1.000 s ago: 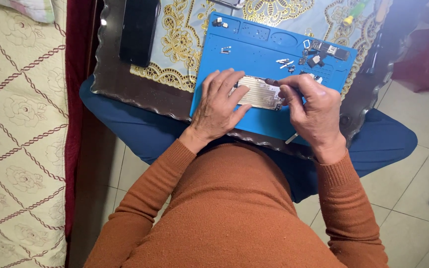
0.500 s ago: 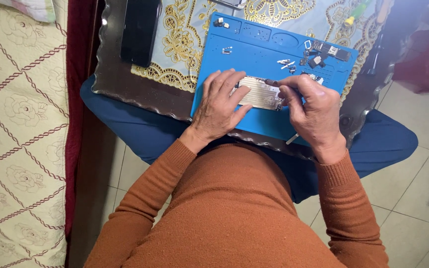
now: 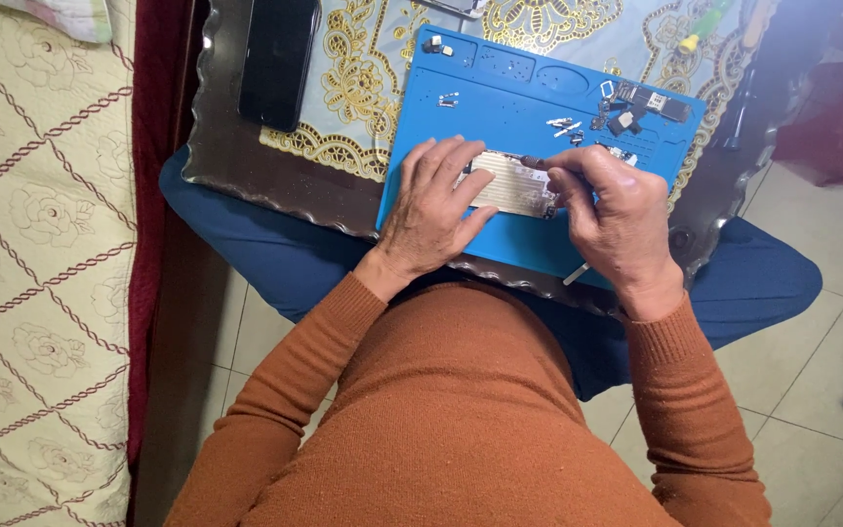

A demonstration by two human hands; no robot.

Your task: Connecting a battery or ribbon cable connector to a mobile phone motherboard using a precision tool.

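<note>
On the blue work mat (image 3: 539, 107), seen from the head camera, a pale flat device part (image 3: 511, 182) lies between the two hands. At its near left end the left hand (image 3: 431, 205) rests palm down with fingers spread and slightly curled, pressing on the part rather than gripping it. From the other end the right hand (image 3: 622, 220) is closed around a slim dark-tipped tool (image 3: 535, 163), whose tip touches the part's upper right edge (the tool's tail pokes out below the wrist). Small loose components (image 3: 626, 107) lie scattered on the mat just beyond the hands. The mat sits on a dark scalloped surface (image 3: 246, 156) with a gold-patterned cloth (image 3: 353, 78), where a black phone (image 3: 278, 60) lies well apart to the left.
</note>
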